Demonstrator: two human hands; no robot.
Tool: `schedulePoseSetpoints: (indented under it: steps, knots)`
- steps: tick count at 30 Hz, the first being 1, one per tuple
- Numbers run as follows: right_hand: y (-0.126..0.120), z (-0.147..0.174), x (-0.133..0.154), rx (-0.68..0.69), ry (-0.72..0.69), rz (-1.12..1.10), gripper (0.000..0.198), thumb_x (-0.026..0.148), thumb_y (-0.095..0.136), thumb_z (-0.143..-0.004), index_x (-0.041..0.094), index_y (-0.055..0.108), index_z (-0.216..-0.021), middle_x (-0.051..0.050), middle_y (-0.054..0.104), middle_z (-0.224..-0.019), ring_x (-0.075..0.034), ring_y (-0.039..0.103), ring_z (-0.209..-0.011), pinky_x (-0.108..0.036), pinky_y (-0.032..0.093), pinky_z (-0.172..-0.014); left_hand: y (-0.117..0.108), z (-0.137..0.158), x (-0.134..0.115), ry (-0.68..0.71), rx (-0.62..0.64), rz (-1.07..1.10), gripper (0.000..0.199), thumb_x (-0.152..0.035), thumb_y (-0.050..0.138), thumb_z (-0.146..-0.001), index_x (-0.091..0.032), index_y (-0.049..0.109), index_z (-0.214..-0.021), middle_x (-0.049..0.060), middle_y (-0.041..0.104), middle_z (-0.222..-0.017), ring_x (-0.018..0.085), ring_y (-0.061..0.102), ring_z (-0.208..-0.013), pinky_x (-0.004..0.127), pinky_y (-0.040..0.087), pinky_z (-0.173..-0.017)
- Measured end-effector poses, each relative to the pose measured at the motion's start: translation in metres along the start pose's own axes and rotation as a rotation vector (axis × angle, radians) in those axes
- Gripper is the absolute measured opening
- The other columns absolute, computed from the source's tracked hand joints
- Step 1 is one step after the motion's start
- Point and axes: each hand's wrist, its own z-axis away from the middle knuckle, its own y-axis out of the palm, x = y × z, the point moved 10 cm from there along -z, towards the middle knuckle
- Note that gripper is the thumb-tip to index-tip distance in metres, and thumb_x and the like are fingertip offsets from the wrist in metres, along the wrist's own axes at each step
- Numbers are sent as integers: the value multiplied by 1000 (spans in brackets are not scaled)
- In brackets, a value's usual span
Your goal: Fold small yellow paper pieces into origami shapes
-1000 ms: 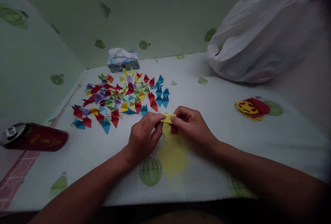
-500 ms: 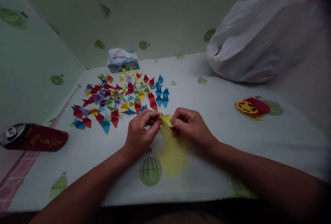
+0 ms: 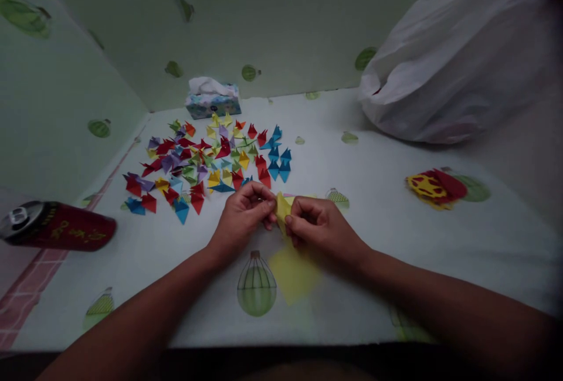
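Note:
Between my two hands is a small folded piece of yellow origami paper [image 3: 282, 211], held just above the table. My left hand [image 3: 246, 211] pinches its left edge with thumb and fingertips. From the other side, my right hand [image 3: 321, 225] grips it between thumb and curled fingers. Flat on the table below my hands lies a yellow paper sheet [image 3: 294, 275], partly covered by my right hand. Beyond my left hand spreads a group of folded paper cranes [image 3: 197, 161] in red, blue, purple, green, yellow and orange.
A red drink can [image 3: 65, 225] stands at the left. Behind the cranes is a tissue box [image 3: 213, 102] against the wall. A large white plastic bag [image 3: 431, 88] fills the back right, with red and yellow cut-out pieces [image 3: 435, 187] in front of it.
The folded yellow paper has been turned more upright between my fingers. Both hands stay close together on it, and the whole view has shifted slightly.

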Motion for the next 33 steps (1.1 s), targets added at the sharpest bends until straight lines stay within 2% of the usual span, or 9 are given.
schedulePoseSetpoints:
  steps: [3, 7, 10, 15, 19, 22, 24, 29, 33]
  knots:
    - [-1, 1, 4, -12, -49, 59, 22, 27, 57, -79, 20, 49, -60, 1, 56, -52, -10, 47, -49, -23, 36, -47, 2, 0, -2, 11, 15, -27, 14, -25, 70, -79, -16, 60, -86, -3, 62, -62, 9, 57, -52, 21, 48, -54]
    - [-3, 1, 6, -21, -73, 84, 26, 27, 56, -82, 20, 47, -59, 1, 55, -54, -11, 47, -51, -24, 35, -50, 3, 2, -5, 16, 20, -67, 19, -27, 72, -77, -16, 61, -89, -3, 62, -67, 10, 58, -55, 23, 49, -56]
    - [-2, 1, 9, -15, -106, 104, 26, 26, 56, -83, 20, 47, -59, 1, 55, -54, -10, 45, -52, -24, 35, -50, 4, 3, -5, -4, 9, -99, 22, -27, 74, -74, -16, 61, -87, -3, 61, -68, 9, 57, -54, 23, 48, -55]
    - [3, 4, 14, 17, -166, 149, 25, 24, 56, -84, 20, 49, -61, 1, 55, -56, -10, 45, -53, -24, 35, -52, 3, 3, -8, 11, -8, -156, 15, -27, 72, -76, -16, 62, -81, -4, 60, -66, 8, 55, -53, 22, 46, -55]
    - [4, 6, 19, 63, -190, 104, 34, 32, 53, -92, 19, 51, -60, 1, 54, -55, -11, 48, -54, -25, 38, -54, -1, 1, -7, 7, -2, -137, 15, -27, 72, -77, -16, 62, -81, -3, 59, -65, 8, 54, -53, 22, 45, -54]
    - [-10, 2, 16, -18, -142, -16, 40, 41, 52, -96, 19, 50, -62, 3, 51, -54, -10, 46, -51, -24, 37, -52, 0, -1, -3, -18, 44, -88, 17, -29, 73, -78, -17, 62, -82, -3, 60, -65, 8, 53, -53, 21, 44, -53]
    - [-15, -3, 8, -39, -80, -130, 33, 43, 58, -93, 20, 51, -70, 5, 52, -54, -9, 45, -48, -23, 37, -50, 2, -2, 1, -37, 84, -50, 18, -30, 73, -78, -17, 63, -84, -3, 60, -66, 8, 53, -52, 21, 44, -52]
    - [3, -9, -13, 125, 105, -389, 30, 44, 70, -85, 20, 54, -80, 6, 55, -53, -9, 47, -45, -20, 35, -46, 8, -1, 7, -64, 144, 42, 22, -29, 77, -76, -18, 60, -85, -2, 60, -71, 8, 55, -54, 21, 46, -52]
    - [7, -9, -14, 154, 118, -428, 31, 42, 76, -80, 19, 56, -80, 5, 57, -54, -8, 48, -45, -19, 36, -46, 11, 0, 8, -74, 167, 37, 23, -30, 78, -77, -17, 59, -80, -1, 61, -73, 8, 56, -55, 21, 46, -54]
